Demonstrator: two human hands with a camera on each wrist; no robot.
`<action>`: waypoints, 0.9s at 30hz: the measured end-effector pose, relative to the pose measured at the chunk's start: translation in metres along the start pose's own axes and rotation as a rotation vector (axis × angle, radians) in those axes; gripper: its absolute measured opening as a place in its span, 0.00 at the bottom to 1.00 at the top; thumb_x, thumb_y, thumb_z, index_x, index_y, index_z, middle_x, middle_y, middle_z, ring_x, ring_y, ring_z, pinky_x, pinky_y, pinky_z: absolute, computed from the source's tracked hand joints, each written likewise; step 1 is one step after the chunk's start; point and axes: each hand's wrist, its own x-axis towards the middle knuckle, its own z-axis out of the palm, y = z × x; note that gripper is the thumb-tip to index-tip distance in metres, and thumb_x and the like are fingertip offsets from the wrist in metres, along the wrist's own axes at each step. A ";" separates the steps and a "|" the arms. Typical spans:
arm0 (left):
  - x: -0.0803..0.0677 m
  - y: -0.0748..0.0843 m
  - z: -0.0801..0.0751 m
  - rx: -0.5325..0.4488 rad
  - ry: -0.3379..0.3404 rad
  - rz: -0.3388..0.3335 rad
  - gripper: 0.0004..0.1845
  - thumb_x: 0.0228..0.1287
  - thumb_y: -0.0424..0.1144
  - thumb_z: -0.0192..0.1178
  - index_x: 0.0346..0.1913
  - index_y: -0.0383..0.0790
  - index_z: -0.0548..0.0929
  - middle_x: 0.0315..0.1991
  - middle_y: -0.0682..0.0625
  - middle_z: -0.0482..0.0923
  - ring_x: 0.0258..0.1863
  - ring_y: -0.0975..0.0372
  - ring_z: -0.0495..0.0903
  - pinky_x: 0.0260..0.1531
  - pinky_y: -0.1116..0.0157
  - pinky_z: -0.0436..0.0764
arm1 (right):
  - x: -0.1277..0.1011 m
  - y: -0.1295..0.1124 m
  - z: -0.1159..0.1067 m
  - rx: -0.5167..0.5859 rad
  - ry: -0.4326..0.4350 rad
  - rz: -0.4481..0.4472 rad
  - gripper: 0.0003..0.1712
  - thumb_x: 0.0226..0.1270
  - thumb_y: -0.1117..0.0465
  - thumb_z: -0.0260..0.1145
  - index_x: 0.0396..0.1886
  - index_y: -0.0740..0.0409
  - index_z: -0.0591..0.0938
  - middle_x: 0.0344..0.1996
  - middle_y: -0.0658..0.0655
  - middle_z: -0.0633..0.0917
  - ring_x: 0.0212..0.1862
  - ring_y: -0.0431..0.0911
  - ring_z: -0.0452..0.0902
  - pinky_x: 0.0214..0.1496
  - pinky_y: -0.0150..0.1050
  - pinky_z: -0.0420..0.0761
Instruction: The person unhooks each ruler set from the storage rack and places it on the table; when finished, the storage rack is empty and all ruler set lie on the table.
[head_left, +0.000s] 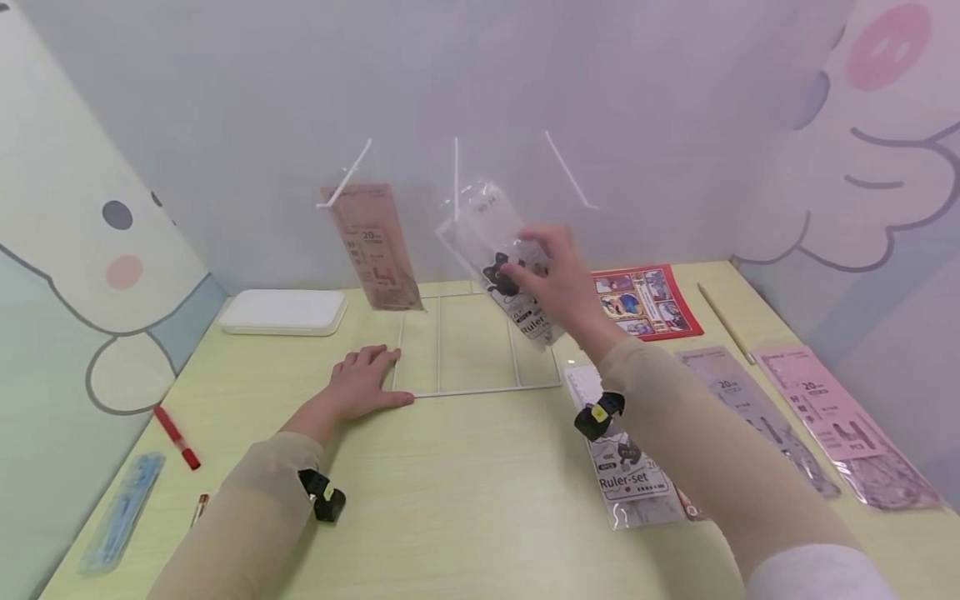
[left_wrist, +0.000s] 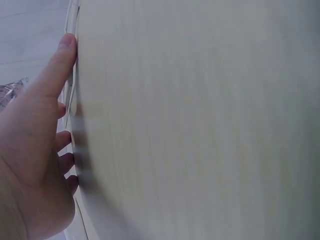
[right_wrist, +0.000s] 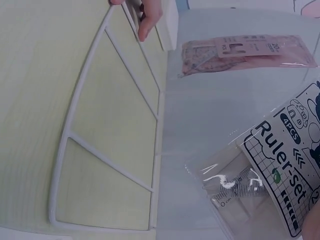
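Right hand [head_left: 558,275] pinching ruler-set packet [head_left: 504,258]; left hand [head_left: 363,383] flat on rack [head_left: 480,390].

On your left you see a white flat box [head_left: 283,312] lying on the pale green table [head_left: 465,500], and nearer the table's left edge a red marker [head_left: 177,437] and a blue packet [head_left: 120,510]. On your right, a red picture card [head_left: 645,302] lies flat, with a thin wooden stick [head_left: 726,322] and a pink ruler packet [head_left: 840,421] further right.
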 end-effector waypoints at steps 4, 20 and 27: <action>-0.002 0.001 0.000 -0.009 0.010 0.008 0.50 0.51 0.70 0.58 0.70 0.40 0.60 0.69 0.36 0.53 0.63 0.37 0.53 0.55 0.36 0.54 | -0.007 -0.001 -0.004 0.010 -0.003 -0.025 0.28 0.56 0.53 0.71 0.56 0.45 0.72 0.47 0.55 0.68 0.41 0.50 0.72 0.34 0.43 0.80; 0.004 -0.005 0.005 0.009 0.018 0.012 0.52 0.49 0.73 0.56 0.71 0.42 0.60 0.69 0.37 0.53 0.63 0.37 0.53 0.55 0.36 0.54 | -0.030 -0.002 -0.022 0.042 0.011 -0.222 0.26 0.53 0.62 0.73 0.54 0.56 0.77 0.39 0.57 0.72 0.38 0.47 0.69 0.29 0.41 0.78; 0.002 -0.004 0.003 0.000 0.010 0.013 0.53 0.48 0.73 0.56 0.71 0.42 0.60 0.69 0.37 0.53 0.63 0.36 0.53 0.55 0.35 0.54 | -0.030 -0.005 -0.023 0.034 0.008 -0.270 0.26 0.53 0.62 0.74 0.54 0.56 0.78 0.40 0.57 0.72 0.40 0.46 0.66 0.29 0.40 0.77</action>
